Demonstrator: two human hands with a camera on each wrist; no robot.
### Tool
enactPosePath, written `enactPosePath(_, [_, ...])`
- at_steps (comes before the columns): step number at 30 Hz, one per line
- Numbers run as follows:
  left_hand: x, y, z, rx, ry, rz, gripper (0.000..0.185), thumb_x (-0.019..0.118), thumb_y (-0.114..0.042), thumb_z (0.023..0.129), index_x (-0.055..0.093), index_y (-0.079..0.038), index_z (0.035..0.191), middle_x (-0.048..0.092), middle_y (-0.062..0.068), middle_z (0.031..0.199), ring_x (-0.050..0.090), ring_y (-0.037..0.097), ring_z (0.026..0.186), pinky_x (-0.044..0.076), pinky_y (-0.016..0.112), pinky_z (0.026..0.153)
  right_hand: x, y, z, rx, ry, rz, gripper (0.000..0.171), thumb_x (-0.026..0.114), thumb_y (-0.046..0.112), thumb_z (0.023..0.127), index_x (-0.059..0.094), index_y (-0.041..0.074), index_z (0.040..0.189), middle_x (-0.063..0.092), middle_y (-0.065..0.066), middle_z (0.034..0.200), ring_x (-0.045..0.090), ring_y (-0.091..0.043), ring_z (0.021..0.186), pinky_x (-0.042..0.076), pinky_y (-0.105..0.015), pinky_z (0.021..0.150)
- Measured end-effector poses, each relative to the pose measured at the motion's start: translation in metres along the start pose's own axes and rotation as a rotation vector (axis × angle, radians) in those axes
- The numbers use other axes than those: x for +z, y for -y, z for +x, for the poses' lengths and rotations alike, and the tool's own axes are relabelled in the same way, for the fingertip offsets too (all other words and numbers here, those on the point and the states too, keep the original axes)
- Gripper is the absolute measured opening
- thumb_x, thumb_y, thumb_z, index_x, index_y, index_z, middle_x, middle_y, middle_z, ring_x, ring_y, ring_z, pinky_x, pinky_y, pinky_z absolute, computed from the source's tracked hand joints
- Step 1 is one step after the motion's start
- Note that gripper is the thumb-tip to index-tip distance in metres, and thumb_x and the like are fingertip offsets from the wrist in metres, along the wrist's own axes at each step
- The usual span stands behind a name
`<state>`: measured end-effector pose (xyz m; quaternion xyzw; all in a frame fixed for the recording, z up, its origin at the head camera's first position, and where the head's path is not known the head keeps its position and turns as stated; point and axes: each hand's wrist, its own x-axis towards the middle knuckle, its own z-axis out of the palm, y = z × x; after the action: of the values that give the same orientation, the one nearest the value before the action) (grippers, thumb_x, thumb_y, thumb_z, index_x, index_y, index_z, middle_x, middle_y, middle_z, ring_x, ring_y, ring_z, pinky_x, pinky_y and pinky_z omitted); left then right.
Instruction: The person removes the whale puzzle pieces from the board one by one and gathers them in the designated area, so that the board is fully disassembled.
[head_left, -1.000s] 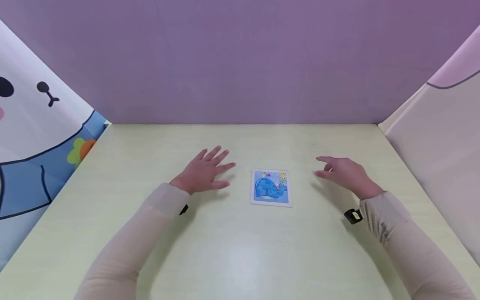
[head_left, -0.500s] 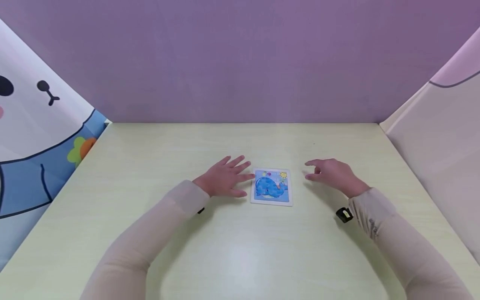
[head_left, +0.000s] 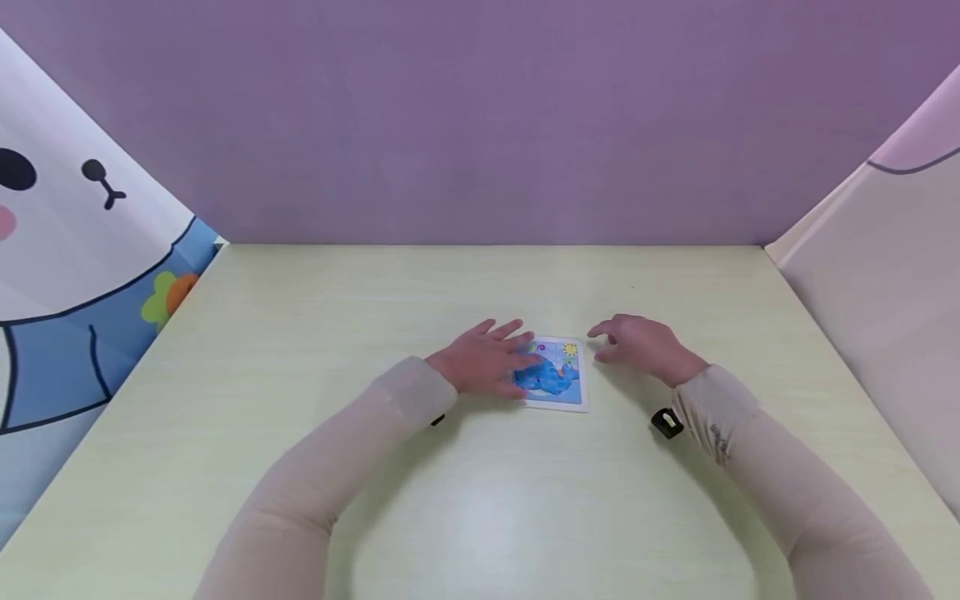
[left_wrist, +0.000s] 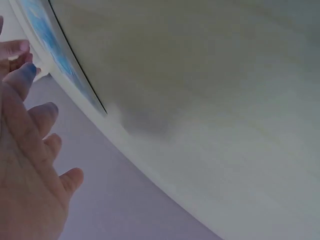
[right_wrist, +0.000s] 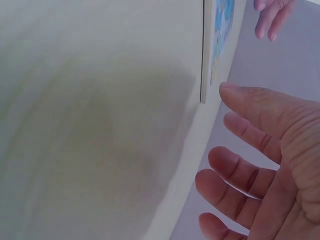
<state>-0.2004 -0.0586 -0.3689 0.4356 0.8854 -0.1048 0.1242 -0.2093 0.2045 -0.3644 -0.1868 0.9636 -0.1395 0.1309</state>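
A small square puzzle board (head_left: 561, 377) with a blue whale picture lies flat in the middle of the pale table (head_left: 480, 508). My left hand (head_left: 489, 362) lies over its left part with straight fingers spread on the picture. My right hand (head_left: 636, 342) hovers just beyond the board's right edge, fingers relaxed and holding nothing. In the left wrist view my left hand (left_wrist: 27, 170) is beside the blue edge of the board (left_wrist: 52, 50). The right wrist view has my right hand (right_wrist: 272, 170) open next to the board's edge (right_wrist: 220, 45).
A purple wall (head_left: 480, 117) closes the back of the table. A panel with a cartoon bear (head_left: 67, 250) stands along the left side and a pale panel (head_left: 885, 275) along the right. A black wrist camera (head_left: 666, 422) sits under my right sleeve.
Both hands have moved inward toward the puzzle board. The left hand went from the bare table onto the board's left part. The right hand has come close to the board's right edge.
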Motion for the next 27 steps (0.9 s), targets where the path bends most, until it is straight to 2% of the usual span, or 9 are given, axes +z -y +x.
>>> enactPosePath(8, [-0.002,-0.012,0.011,-0.001,0.062,0.026,0.065,0.037,-0.063,0.094,0.026,-0.035,0.152,0.018,-0.002,0.159,0.006,0.024,0.147,0.015,0.048,0.115,0.004,0.007,0.008,-0.047,0.009,-0.021,0.036,0.069,0.017,0.087,0.066,0.004,0.120,0.066,-0.013,0.106,0.055,-0.020,0.080,0.049,-0.039,0.072])
enactPosePath(16, [-0.004,-0.016,0.017,-0.020,0.074,0.006,0.064,0.039,-0.062,0.094,0.024,-0.038,0.151,0.019,-0.002,0.159,0.008,0.023,0.146,0.016,0.048,0.115,0.005,0.016,0.013,-0.055,0.040,-0.031,0.038,0.070,0.021,0.087,0.065,0.003,0.122,0.063,-0.005,0.088,0.054,-0.018,0.076,0.047,-0.034,0.066])
enactPosePath(22, [-0.004,-0.018,0.020,-0.020,0.111,-0.020,0.066,0.039,-0.063,0.094,0.022,-0.037,0.152,0.017,-0.002,0.159,0.008,0.024,0.146,0.015,0.048,0.115,0.005,0.021,0.015,-0.052,0.057,-0.019,0.040,0.070,0.021,0.087,0.065,0.004,0.122,0.067,-0.011,0.104,0.055,-0.018,0.079,0.047,-0.035,0.066])
enactPosePath(27, [-0.005,-0.019,0.022,-0.024,0.126,-0.013,0.066,0.040,-0.063,0.094,0.022,-0.037,0.152,0.017,-0.002,0.159,0.013,0.025,0.146,0.016,0.048,0.114,0.006,0.023,0.018,-0.057,0.064,-0.035,0.041,0.071,0.022,0.086,0.065,0.004,0.122,0.067,-0.012,0.107,0.057,-0.020,0.084,0.048,-0.035,0.065])
